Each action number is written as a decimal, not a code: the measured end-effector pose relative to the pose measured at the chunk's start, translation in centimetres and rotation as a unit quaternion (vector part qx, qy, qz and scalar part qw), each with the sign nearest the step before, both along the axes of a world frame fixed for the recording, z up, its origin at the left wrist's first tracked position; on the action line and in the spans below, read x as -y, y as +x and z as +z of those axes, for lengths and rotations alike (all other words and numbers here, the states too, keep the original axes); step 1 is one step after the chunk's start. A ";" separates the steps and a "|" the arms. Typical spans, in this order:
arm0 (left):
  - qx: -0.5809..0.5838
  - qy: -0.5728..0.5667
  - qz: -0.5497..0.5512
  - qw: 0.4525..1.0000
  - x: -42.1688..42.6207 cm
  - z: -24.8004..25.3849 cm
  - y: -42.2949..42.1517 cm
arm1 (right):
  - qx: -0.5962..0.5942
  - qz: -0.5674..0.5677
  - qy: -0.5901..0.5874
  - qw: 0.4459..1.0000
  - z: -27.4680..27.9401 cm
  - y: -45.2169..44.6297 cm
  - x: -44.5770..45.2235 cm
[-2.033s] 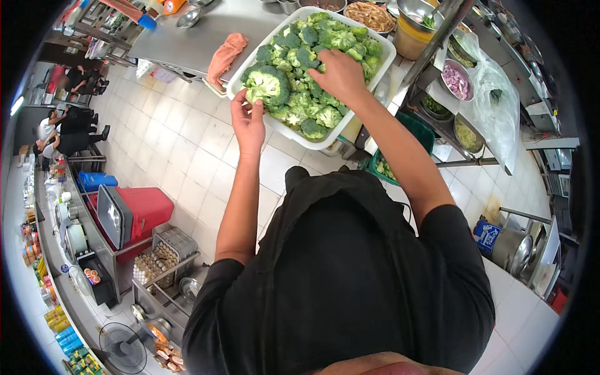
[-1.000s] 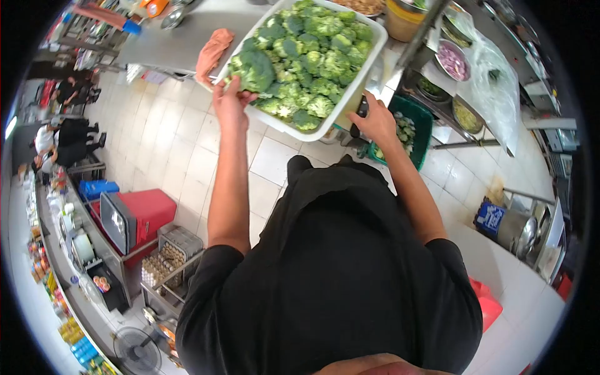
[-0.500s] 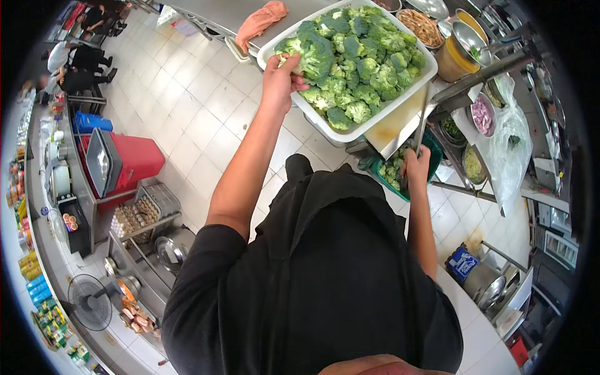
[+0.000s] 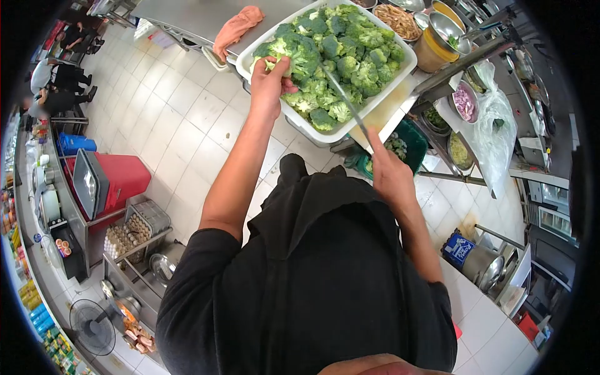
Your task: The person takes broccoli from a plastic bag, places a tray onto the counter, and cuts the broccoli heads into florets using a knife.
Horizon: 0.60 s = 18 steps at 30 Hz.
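Note:
My left hand (image 4: 269, 87) grips a large head of broccoli (image 4: 299, 55) at the near left corner of a white tub. Broccoli florets (image 4: 369, 72) fill the white tub (image 4: 246, 57). My right hand (image 4: 389, 167) is wrapped around the handle of a long knife (image 4: 347, 101). Its blade stretches up and left over the tub, with the tip close to the broccoli head; whether they touch I cannot tell. Beside the tub lies a cutting board (image 4: 392, 114), and below it a green basket (image 4: 413, 145) holds broccoli pieces.
An orange cloth (image 4: 239, 28) lies on the steel table (image 4: 178, 11). Bowls of food, including chopped purple pieces (image 4: 464, 103), and a plastic bag (image 4: 495, 137) are at right. A red cooler (image 4: 128, 172), egg trays (image 4: 127, 237) and a fan (image 4: 92, 327) stand left. People (image 4: 59, 81) are farther off.
My right hand has brought the knife up and left from beside the green basket to over the tub. My left hand still grips the broccoli head. The whole view has shifted slightly.

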State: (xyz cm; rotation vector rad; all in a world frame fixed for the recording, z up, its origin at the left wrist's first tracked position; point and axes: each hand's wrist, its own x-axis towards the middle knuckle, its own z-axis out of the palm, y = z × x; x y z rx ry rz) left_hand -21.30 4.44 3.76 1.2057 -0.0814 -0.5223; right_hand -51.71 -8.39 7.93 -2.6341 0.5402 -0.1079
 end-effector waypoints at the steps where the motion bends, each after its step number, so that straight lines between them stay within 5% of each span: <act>1: 0.002 0.006 0.000 1.000 0.1 0.1 0.0 | -0.006 0.008 -0.014 1.000 0.4 0.7 -0.2; 18: 0.018 0.039 0.022 0.999 0.5 0.3 -0.2 | -0.098 0.025 -0.072 0.992 3.1 5.3 -1.1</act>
